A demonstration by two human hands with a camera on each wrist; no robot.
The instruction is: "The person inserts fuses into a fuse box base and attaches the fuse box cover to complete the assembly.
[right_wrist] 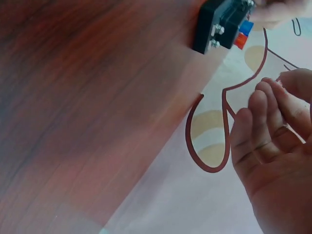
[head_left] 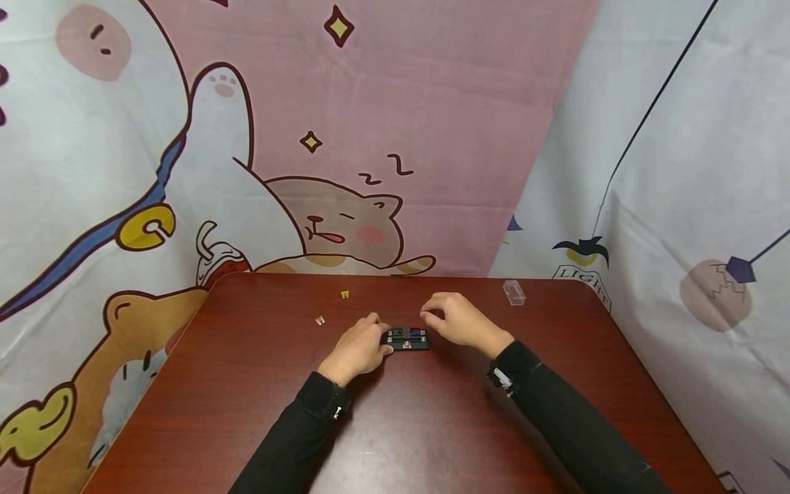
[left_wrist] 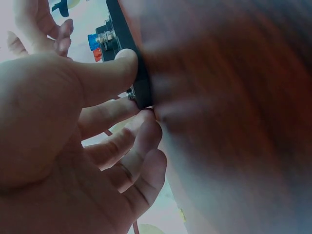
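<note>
A small black module [head_left: 407, 346] with metal screw terminals lies on the table between my hands. Blue [right_wrist: 246, 28] and red [right_wrist: 240, 41] parts stand up from its top. My left hand [head_left: 359, 348] grips its left end; in the left wrist view the thumb presses the long side, with the other fingers bent around the end. Just off the right end hovers my right hand [head_left: 461, 321], fingers bent and thumb tip close to the index fingertip. I cannot tell whether something tiny sits between those tips.
Two little yellow pieces [head_left: 345, 294] lie toward the back of the table [head_left: 395, 439], and small pale-and-yellow pieces [head_left: 319, 320] lie nearer the left hand. At the back right is a clear plastic box [head_left: 513, 293]. A printed cloth [head_left: 432, 103] hangs behind the table.
</note>
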